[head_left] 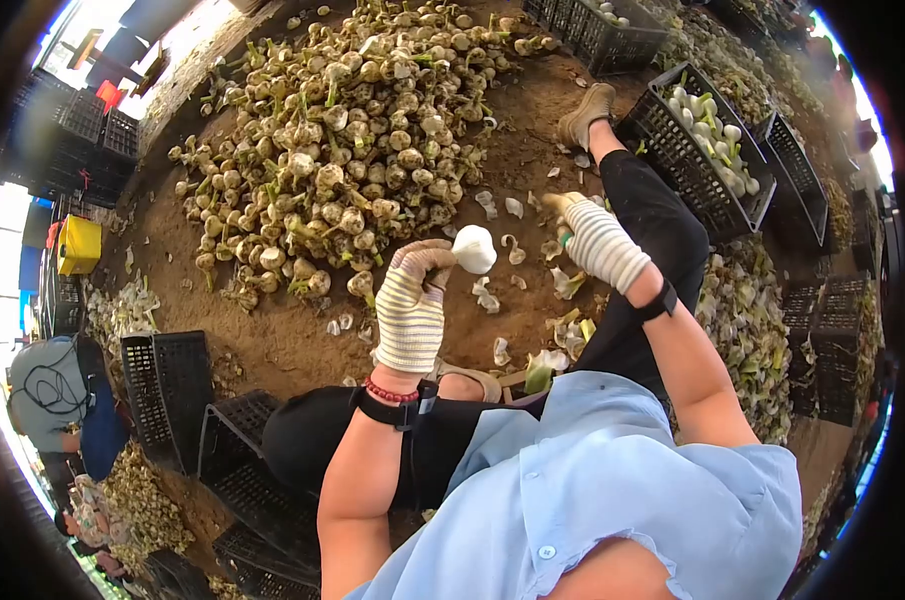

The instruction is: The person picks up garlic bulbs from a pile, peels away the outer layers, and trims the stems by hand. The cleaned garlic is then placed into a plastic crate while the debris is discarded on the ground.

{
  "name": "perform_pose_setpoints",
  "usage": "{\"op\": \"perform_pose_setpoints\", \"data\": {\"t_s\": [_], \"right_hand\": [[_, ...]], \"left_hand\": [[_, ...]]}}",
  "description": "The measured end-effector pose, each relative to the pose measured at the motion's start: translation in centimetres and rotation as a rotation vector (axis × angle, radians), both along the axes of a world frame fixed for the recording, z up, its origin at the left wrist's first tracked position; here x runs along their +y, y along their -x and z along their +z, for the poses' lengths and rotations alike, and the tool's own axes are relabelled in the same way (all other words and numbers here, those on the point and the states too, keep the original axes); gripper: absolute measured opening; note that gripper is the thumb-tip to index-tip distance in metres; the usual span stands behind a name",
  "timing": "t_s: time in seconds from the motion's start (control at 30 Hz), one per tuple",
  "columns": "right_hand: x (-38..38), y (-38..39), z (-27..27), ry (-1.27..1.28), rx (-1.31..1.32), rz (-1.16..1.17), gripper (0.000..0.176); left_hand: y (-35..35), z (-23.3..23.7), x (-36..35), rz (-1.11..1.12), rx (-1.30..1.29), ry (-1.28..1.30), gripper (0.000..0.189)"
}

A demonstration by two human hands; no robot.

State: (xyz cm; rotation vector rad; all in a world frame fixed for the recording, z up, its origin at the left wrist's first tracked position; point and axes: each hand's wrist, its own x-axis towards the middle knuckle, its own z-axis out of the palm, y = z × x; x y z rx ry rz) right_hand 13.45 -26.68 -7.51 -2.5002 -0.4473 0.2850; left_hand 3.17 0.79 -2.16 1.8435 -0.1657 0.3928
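A clean white garlic bulb (474, 249) is pinched between the thumb and fingers of my left hand (410, 305), which wears a striped knit glove. To its right, my right hand (599, 243), gloved the same way, is apart from the bulb, over my bent leg. The right fingers are drawn together, and I cannot make out whether anything is in them. A small green spot shows on that glove near the fingers. Beyond my left hand lies a big heap of unpeeled garlic bulbs (342, 160) with dirty skins and cut stalks. Papery garlic peels (485, 295) are scattered on the ground between my hands.
A black crate (697, 190) with white garlic bulbs stands at right, another crate (612, 40) behind it. Black crates (162, 390) sit at left, near a yellow container (79, 245). Peel piles (737, 340) lie right of my leg. Another person (57, 390) is at far left.
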Motion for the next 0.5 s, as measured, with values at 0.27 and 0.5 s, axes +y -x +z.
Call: {"op": "perform_pose_setpoints", "data": {"t_s": [0.27,0.5], "right_hand": [[5.4,4.1,5.2,-0.637,0.180,0.290,0.072],[1.2,1.6,-1.0,-0.987,0.897,-0.280,0.037]], "left_hand": [[-0.5,-0.1,-2.6,-0.044,0.250,0.123,0.029],[-1.5,-1.1,0.3,0.064,0.311,0.570,0.038]]}}
